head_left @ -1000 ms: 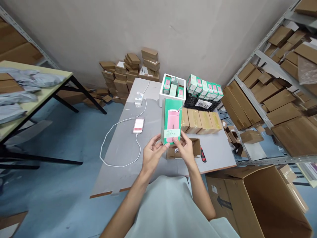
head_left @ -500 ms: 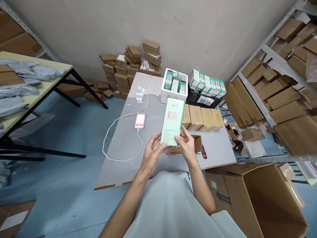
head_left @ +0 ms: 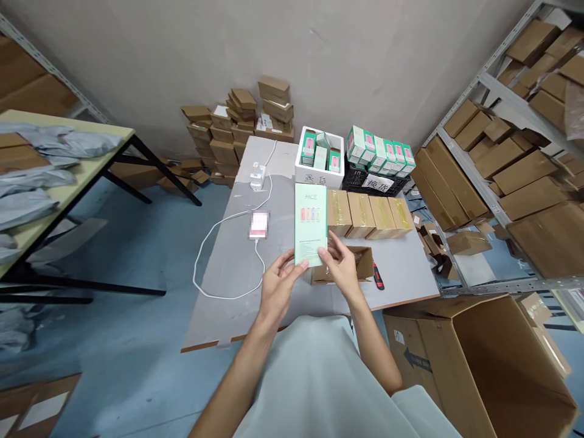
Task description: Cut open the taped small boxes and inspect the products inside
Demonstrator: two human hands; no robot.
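Upright between my two hands is a pale green product box (head_left: 311, 226), its printed face with small coloured pictures turned toward me. My left hand (head_left: 279, 280) grips its lower left corner, the thumb on the front. On the lower right side, my right hand (head_left: 340, 264) closes round the edge with its thumb on the printed face. Just behind and below the right hand sits an open cardboard box (head_left: 364, 263), partly hidden by that hand. A red and black utility knife (head_left: 378, 277) lies to its right on the grey table (head_left: 228, 316).
A white foam box (head_left: 319, 177) and a black crate (head_left: 356, 181) hold similar green boxes at the back. Several taped cartons (head_left: 361, 216) stand before them. A phone (head_left: 259, 225) with a white cable (head_left: 197, 267) lies left. A large open carton (head_left: 433, 365) stands right, below shelves.
The product box has been turned in my hands from its face with the pink picture to the pale green printed face, then straightened upright. Both hands still hold it.
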